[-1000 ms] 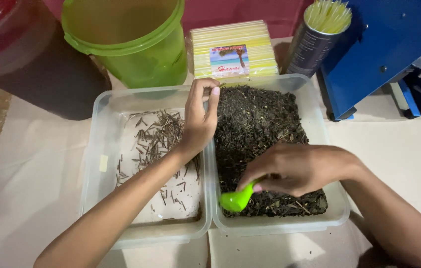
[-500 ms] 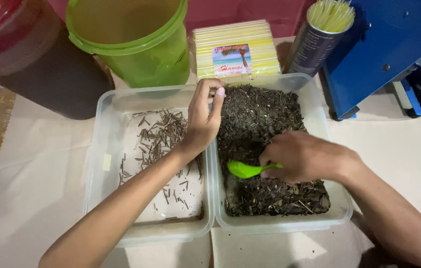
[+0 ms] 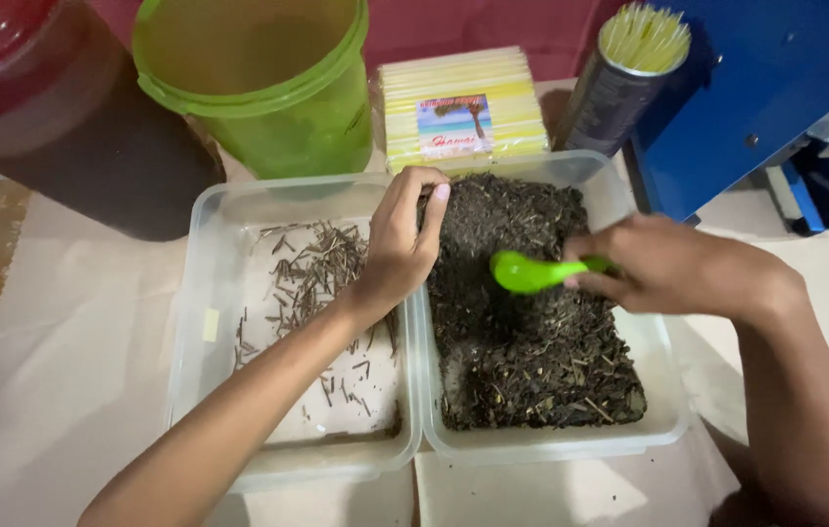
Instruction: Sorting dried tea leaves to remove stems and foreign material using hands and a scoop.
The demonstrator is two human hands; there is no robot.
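Two clear plastic tubs stand side by side. The right tub (image 3: 668, 415) is full of dark dried leaf bits (image 3: 532, 361). The left tub (image 3: 202, 293) holds a thin scatter of dark stems (image 3: 312, 273). My right hand (image 3: 668, 268) grips a bright green spoon (image 3: 532, 271) by its handle, its bowl over the leaf pile. My left hand (image 3: 403, 244) rests across the wall between the tubs, fingers curled and pinched at the edge of the leaf pile; whether it holds a stem I cannot tell.
Behind the tubs stand a green bucket (image 3: 258, 88), a wrapped pack of pale yellow straws (image 3: 463, 107) and a metal can of straws (image 3: 620, 78). A dark red-lidded container (image 3: 34, 107) sits at the far left, a blue metal machine (image 3: 776, 88) at the right.
My right hand has carried the green spoon from the near edge of the leaf pile up towards its middle. My left hand stays at the tub wall.
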